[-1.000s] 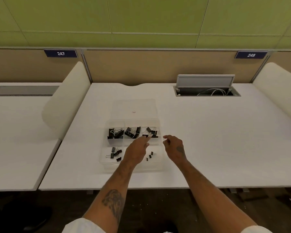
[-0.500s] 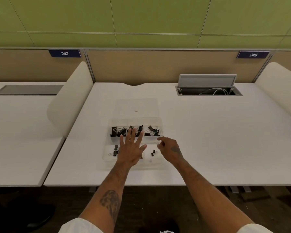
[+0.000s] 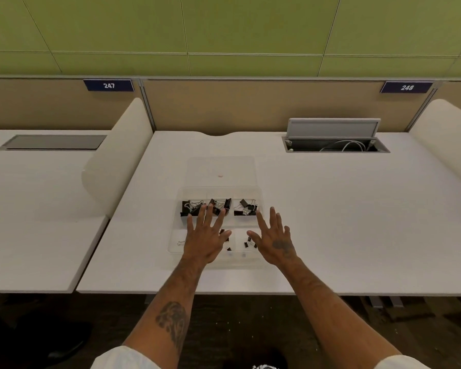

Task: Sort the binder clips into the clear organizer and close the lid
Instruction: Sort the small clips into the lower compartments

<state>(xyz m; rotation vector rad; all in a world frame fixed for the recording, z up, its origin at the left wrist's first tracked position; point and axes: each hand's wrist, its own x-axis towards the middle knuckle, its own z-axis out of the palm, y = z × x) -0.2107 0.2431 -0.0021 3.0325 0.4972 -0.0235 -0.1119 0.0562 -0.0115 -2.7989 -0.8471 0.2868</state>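
clips [image 3: 218, 206] lie in the clear box [image 3: 176, 227] on the desk [image 3: 330, 209]. left hand [image 3: 204, 242] and right hand [image 3: 273, 242] hover spread, holding nothing. sorting seems done; next the lid [image 3: 221, 166] behind must be folded shut.

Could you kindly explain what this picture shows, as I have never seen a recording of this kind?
There is no machine here: a person wears a camera on the head, looking forward and down at two bare hands. On the white desk lies a clear plastic compartmented organizer, its flat clear lid open behind it. The three far compartments hold black metal binder clips; the near ones hold smaller black clips. The left hand and the right hand are spread open over the organizer and hold nothing; whether they touch it I cannot tell.
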